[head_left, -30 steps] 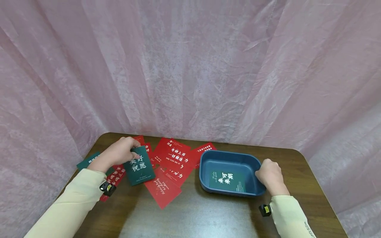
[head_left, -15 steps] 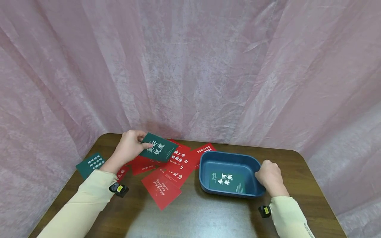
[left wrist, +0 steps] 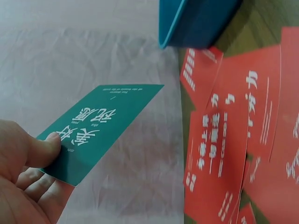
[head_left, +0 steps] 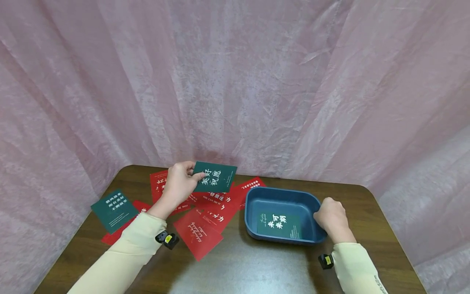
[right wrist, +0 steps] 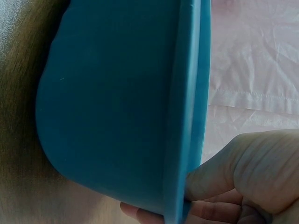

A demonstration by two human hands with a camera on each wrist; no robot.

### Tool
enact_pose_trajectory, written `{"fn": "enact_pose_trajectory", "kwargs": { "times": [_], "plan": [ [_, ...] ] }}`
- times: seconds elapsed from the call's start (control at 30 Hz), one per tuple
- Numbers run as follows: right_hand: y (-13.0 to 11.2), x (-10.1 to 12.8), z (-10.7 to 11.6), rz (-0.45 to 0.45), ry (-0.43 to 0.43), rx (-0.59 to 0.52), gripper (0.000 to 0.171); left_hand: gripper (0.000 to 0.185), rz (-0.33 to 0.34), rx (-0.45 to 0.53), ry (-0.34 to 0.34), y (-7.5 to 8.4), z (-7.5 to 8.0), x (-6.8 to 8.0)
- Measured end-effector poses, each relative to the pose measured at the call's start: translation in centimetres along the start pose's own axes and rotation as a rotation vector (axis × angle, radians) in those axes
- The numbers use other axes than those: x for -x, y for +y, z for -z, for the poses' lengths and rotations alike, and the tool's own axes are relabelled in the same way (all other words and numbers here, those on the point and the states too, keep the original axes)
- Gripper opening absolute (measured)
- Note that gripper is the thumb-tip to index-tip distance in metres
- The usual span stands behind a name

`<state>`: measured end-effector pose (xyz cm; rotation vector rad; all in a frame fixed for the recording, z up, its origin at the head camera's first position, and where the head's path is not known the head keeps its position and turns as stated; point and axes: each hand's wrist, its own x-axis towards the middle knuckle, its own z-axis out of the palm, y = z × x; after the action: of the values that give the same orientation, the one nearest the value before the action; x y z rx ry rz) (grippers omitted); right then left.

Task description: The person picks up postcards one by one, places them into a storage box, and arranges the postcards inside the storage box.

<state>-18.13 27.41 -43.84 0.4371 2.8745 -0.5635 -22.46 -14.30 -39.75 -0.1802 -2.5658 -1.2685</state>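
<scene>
My left hand [head_left: 180,182] pinches a green card [head_left: 216,178] with white writing by its left end, thumb on the printed face and fingers behind. The left wrist view shows the same card [left wrist: 103,128] tilted, away from the tabletop. Beneath and around it in the head view lie several overlapping red cards [head_left: 200,234]. My right hand [head_left: 333,218] grips the right rim of a blue plastic basin [head_left: 253,228], thumb inside and fingers outside, as the right wrist view shows on the basin wall [right wrist: 112,102]. Another green card [head_left: 279,224] lies flat inside the basin.
A second loose green card [head_left: 114,210] lies at the table's left, partly over a red card [head_left: 117,236]. The wooden table [head_left: 235,273] ends at the back against a pink curtain [head_left: 242,81]. One red card [head_left: 253,185] reaches up to the basin's left side.
My left hand has carried the green card up and to the right from the left side of the pile, turning it sideways. The cards under the left arm are now uncovered. The right hand stays put.
</scene>
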Motion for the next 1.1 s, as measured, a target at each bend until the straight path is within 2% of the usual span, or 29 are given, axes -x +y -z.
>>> {"fn": "enact_pose_trajectory", "kwargs": {
  "times": [0.3, 0.6, 0.73, 0.9, 1.1],
  "plan": [
    [0.1, 0.0, 0.2, 0.009, 0.011, 0.003, 0.025, 0.022, 0.028, 0.098, 0.02, 1.6, -2.6, 0.1],
    [0.2, 0.0, 0.5, 0.011, 0.01, 0.011, 0.022, 0.019, -0.011, 0.201, -0.004, 3.5, -5.4, 0.4],
    [0.4, 0.0, 0.4, 0.01, 0.009, 0.013, 0.022, 0.019, -0.032, 0.21, 0.004, 4.4, -6.6, 0.9],
    [0.3, 0.1, 0.3, 0.012, 0.011, 0.011, 0.02, 0.022, -0.028, 0.25, -0.02, 5.7, -8.1, 1.6],
    [0.3, 0.1, 0.2, 0.011, 0.01, 0.01, 0.021, 0.021, -0.037, 0.261, -0.042, 6.4, -10.4, 2.2]
  ]
}}
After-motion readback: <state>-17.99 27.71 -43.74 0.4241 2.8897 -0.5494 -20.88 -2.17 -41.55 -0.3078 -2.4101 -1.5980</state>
